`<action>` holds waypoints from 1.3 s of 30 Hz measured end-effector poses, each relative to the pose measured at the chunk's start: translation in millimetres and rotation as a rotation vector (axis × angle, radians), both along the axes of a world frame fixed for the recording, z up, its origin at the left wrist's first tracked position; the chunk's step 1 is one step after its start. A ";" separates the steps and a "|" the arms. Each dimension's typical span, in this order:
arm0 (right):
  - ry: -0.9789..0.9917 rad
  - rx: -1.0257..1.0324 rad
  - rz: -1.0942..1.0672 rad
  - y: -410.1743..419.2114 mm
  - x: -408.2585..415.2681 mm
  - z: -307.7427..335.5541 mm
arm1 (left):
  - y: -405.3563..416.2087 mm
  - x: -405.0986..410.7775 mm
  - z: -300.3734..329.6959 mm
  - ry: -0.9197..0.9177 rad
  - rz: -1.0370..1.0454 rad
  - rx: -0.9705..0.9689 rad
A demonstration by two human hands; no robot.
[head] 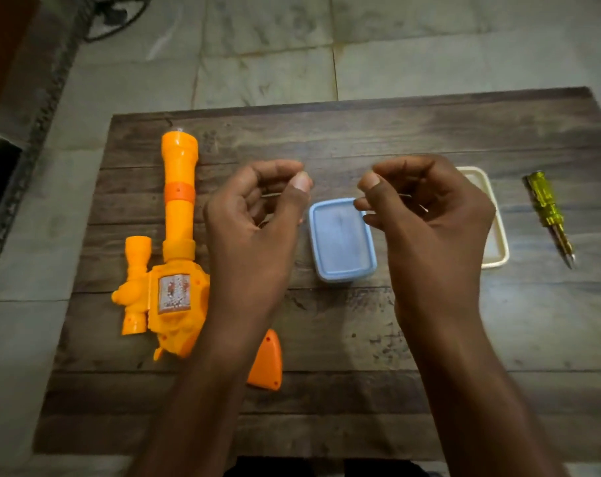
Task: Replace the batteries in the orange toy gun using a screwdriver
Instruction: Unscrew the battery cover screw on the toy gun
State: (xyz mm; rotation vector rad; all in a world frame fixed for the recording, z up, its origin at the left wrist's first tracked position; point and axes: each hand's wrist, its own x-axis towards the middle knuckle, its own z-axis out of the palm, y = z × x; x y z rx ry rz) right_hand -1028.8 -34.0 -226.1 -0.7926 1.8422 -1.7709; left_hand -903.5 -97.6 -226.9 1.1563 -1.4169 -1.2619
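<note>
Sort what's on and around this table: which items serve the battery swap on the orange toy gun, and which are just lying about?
Belongs to the job:
- orange toy gun, lying on the table
- screwdriver, untouched at the right
- left hand and right hand, fingers curled, raised above the table

Unclear or idle:
- blue lidded box; contents not visible
- cream tray
- fan base on the floor
</note>
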 end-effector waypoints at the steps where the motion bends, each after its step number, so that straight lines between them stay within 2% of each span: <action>1: 0.004 -0.015 0.002 3.6 1.0 -0.5 | 4.1 2.2 -1.9 0.000 0.002 -0.004; 9: 0.007 -0.213 -0.101 82.5 3.0 21.6 | 72.0 15.3 5.5 0.070 -0.031 -0.102; 12: 0.023 -0.224 -0.103 119.1 3.2 37.3 | 107.3 20.3 4.7 0.012 -0.031 -0.133; 15: 0.040 -0.153 -0.109 157.2 -2.3 56.4 | 143.1 27.7 4.2 -0.109 -0.062 -0.111; 18: 0.099 -0.056 -0.088 185.1 -13.3 62.2 | 166.9 29.5 -2.4 -0.257 -0.161 -0.168; 27: 0.394 0.249 -0.181 175.6 -85.3 12.5 | 173.8 10.4 -27.8 -0.665 -0.389 -0.257; 33: 0.559 0.409 -0.212 125.7 -143.9 -38.9 | 168.7 3.4 -72.1 -0.855 -0.469 -0.267; 36: 0.660 0.495 -0.173 105.2 -161.9 -58.9 | 171.3 8.7 -85.9 -0.859 -0.479 -0.328; 39: 0.681 0.518 -0.145 92.1 -174.2 -71.1 | 171.8 10.0 -91.1 -0.845 -0.489 -0.354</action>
